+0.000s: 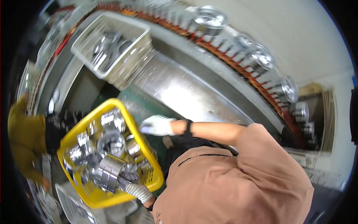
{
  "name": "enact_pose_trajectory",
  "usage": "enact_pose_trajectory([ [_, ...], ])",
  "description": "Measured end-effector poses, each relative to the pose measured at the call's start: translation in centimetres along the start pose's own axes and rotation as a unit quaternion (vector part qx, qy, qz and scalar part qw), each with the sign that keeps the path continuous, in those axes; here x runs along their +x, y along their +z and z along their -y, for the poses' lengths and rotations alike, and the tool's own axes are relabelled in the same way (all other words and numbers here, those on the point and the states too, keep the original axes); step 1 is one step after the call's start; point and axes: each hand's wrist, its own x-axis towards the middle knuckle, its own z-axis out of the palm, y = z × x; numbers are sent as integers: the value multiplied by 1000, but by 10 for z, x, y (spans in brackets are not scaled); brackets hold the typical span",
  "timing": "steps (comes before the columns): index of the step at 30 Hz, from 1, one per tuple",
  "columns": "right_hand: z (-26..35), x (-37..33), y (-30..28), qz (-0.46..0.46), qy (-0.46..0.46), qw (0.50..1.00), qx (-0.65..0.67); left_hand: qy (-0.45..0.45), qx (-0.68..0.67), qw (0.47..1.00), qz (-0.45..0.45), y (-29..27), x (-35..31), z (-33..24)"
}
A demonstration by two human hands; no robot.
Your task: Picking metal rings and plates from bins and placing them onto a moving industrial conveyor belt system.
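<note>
A yellow plastic basket (pixel 128 112) full of shiny metal cylindrical parts (pixel 112 143) is in front of me. My left hand (pixel 136 189), in a striped glove with grey fingertips, reaches over its near rim. Its fingers are closed on a metal ring (pixel 109 173) with a wide, grooved outer wall. The ring sits tilted on top of the other parts. Just outside the basket's right rim is my right hand (pixel 157 125), in a white glove and blurred by motion. Its fingers look stretched toward the rim, with nothing visible in them.
A white crate (pixel 130 56) of metal parts stands on a grey metal bench (pixel 179 89). Beyond runs a curved rail of orange-red holders (pixel 227 56), carrying metal rings (pixel 261 58). Another person in a mustard top (pixel 28 134) is at the left. A clear bin (pixel 74 207) lies below the basket.
</note>
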Motion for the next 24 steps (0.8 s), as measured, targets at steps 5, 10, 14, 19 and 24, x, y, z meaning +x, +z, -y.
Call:
enact_pose_trajectory([
  [5,6,-206,-277,-348,133,818,-438,-45,37,988,146,59,-72,9],
  [10,-23,-190,-551,-181,446,730,-485,-72,92,966,231,179,7,-4],
  [14,-59,-162,-562,-75,488,760,-422,-58,141,958,241,216,-29,-12],
  [19,6,-141,-517,12,294,680,-671,-42,231,945,226,213,-24,-4],
  [24,141,-110,-429,-130,89,788,-595,-18,216,957,191,243,1,-4],
])
